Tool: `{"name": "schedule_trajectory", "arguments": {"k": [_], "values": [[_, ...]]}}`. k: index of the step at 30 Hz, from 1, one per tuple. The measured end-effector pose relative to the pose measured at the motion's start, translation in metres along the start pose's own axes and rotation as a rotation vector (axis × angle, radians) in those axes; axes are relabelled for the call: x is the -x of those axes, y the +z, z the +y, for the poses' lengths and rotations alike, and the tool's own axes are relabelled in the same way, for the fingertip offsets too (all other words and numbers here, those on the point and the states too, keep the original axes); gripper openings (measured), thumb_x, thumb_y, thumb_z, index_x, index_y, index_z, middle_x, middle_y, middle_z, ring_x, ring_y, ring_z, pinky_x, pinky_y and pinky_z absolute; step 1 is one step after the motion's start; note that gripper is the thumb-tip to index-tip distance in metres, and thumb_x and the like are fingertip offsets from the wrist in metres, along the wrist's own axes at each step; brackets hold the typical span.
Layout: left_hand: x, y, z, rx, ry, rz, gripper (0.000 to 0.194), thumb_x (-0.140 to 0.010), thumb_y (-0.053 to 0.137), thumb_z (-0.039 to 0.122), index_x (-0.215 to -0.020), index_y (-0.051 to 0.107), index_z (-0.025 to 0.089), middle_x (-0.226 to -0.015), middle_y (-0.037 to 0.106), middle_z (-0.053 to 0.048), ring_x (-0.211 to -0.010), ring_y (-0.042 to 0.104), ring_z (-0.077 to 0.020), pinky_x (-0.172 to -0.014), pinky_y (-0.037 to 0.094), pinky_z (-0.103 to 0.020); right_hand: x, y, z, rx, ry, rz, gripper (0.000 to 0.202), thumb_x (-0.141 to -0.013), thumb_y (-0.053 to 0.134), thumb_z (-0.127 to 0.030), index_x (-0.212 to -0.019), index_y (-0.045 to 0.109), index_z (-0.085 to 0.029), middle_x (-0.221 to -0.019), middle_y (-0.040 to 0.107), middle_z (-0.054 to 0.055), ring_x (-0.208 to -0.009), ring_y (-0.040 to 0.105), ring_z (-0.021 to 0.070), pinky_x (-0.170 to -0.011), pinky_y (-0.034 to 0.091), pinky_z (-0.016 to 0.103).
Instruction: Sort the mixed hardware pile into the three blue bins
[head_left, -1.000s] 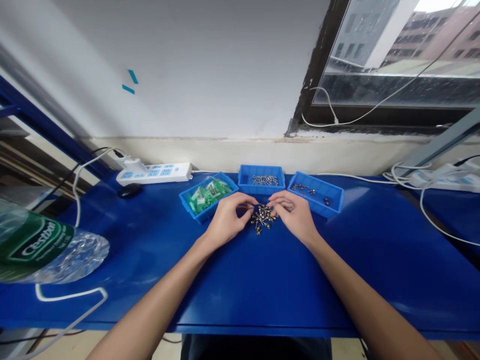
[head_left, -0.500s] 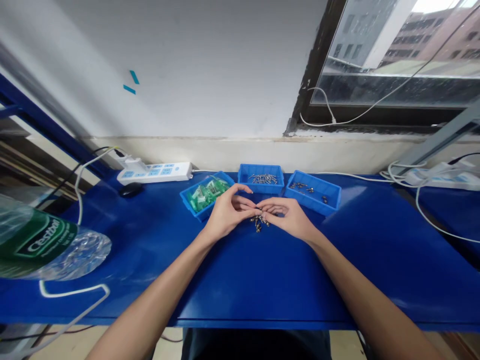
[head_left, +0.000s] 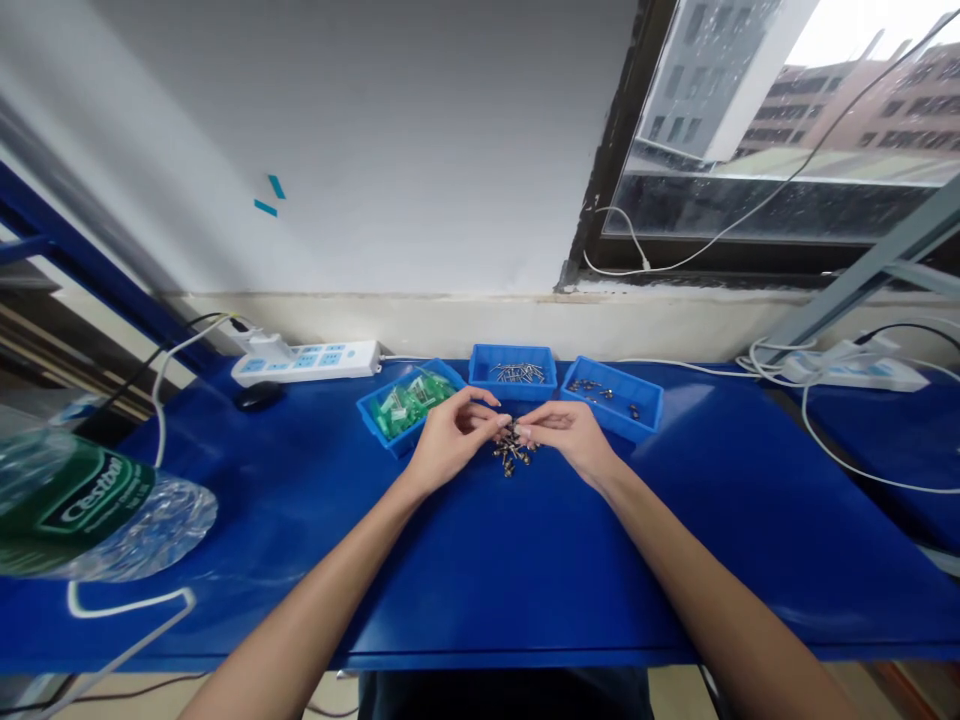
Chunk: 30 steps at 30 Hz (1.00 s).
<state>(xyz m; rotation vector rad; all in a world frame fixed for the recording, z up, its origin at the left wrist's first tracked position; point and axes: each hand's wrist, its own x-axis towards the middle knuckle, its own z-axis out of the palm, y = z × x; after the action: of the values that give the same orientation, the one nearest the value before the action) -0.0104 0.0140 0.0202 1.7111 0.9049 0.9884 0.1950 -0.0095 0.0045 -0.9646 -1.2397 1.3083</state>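
My left hand (head_left: 450, 437) and my right hand (head_left: 574, 440) meet over the table with thumbs and fingertips pinched. Between them is a small metal fastener (head_left: 514, 428), mostly hidden by the fingers, so its exact kind is unclear. Right beneath the fingertips lies a loose pile of small metal screws (head_left: 509, 464), some with wider brassy ends. Behind the hands stand three blue bins: the left bin (head_left: 403, 447) holds green-and-clear packets (head_left: 411, 400), the middle bin (head_left: 512, 351) long silver screws (head_left: 520, 373), and the right bin (head_left: 646, 408) a few brassy metal pieces (head_left: 589, 386).
The blue table (head_left: 502, 580) backs onto a wall. On the left are a large water bottle (head_left: 97, 510), a white power strip (head_left: 319, 362) and a black mouse (head_left: 259, 396). Another power strip (head_left: 862, 372) with looping white cables sits at right.
The whole view has shifted slightly, with the table lower in the picture. My fingertips have parted a little, showing more of the pile and the small fastener between them.
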Motion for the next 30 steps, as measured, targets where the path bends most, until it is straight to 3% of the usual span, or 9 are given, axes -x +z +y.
{"name": "schedule_trajectory", "arguments": {"k": [5,8,11,15,21,25,30], "values": [[0.001,-0.013,0.001,-0.592,0.253,-0.154,0.019,-0.094,0.063,0.033,-0.106,0.069,0.020,-0.107,0.070,-0.008,-0.095,0.068,-0.0226,-0.089,0.055,-0.040,-0.005,-0.011,-0.010,0.064,-0.168,0.413,0.020,-0.067,0.086,-0.029,-0.080,0.079,-0.016,-0.072,0.077,0.007,-0.067,0.073,0.0206,-0.067,0.060,0.035],[-0.001,-0.019,-0.005,-0.696,0.266,-0.245,0.021,-0.090,0.065,0.024,-0.110,0.070,0.019,-0.112,0.068,-0.009,-0.097,0.067,-0.0234,-0.089,0.054,-0.040,-0.009,-0.026,-0.015,0.083,-0.248,0.698,0.025,-0.069,0.084,-0.031,-0.086,0.077,-0.014,-0.075,0.077,0.008,-0.066,0.072,0.0205,-0.062,0.059,0.034],[-0.002,-0.020,-0.013,-0.684,0.231,-0.272,0.018,-0.088,0.063,0.017,-0.104,0.071,0.018,-0.104,0.070,-0.009,-0.090,0.067,-0.0216,-0.083,0.054,-0.036,-0.010,-0.035,-0.019,0.097,-0.289,0.816,0.033,-0.069,0.083,-0.034,-0.093,0.076,-0.013,-0.076,0.076,0.008,-0.064,0.071,0.0208,-0.057,0.057,0.033],[-0.003,-0.020,-0.018,-0.662,0.219,-0.268,0.012,-0.086,0.060,0.013,-0.090,0.070,0.017,-0.087,0.069,-0.006,-0.077,0.065,-0.0184,-0.072,0.050,-0.030,-0.011,-0.031,-0.020,0.098,-0.277,0.726,0.035,-0.073,0.080,-0.036,-0.099,0.074,-0.014,-0.073,0.075,0.006,-0.057,0.068,0.0172,-0.053,0.054,0.030],[-0.003,-0.021,-0.020,-0.602,0.217,-0.247,0.006,-0.083,0.060,0.013,-0.083,0.064,0.017,-0.075,0.064,-0.001,-0.066,0.059,-0.0144,-0.063,0.046,-0.027,-0.010,-0.018,-0.013,0.143,-0.187,0.433,0.030,-0.078,0.074,-0.036,-0.100,0.070,-0.017,-0.070,0.074,0.004,-0.055,0.066,0.0155,-0.054,0.053,0.029],[-0.002,-0.018,-0.015,-0.528,0.198,-0.196,0.001,-0.088,0.059,0.018,-0.087,0.059,0.018,-0.077,0.065,0.000,-0.068,0.061,-0.0134,-0.066,0.049,-0.026,-0.005,-0.013,-0.008,0.221,-0.130,0.186,0.022,-0.079,0.073,-0.034,-0.093,0.073,-0.016,-0.070,0.074,0.005,-0.057,0.067,0.0164,-0.058,0.055,0.031],[0.000,-0.008,-0.007,-0.214,0.126,-0.148,0.014,-0.088,0.065,0.025,-0.092,0.054,0.018,-0.083,0.069,-0.001,-0.072,0.065,-0.0136,-0.073,0.055,-0.029,0.001,-0.008,0.000,0.390,-0.099,-0.065,0.027,-0.083,0.070,-0.031,-0.107,0.072,-0.018,-0.076,0.074,0.003,-0.063,0.069,0.0164,-0.065,0.056,0.032]]}}
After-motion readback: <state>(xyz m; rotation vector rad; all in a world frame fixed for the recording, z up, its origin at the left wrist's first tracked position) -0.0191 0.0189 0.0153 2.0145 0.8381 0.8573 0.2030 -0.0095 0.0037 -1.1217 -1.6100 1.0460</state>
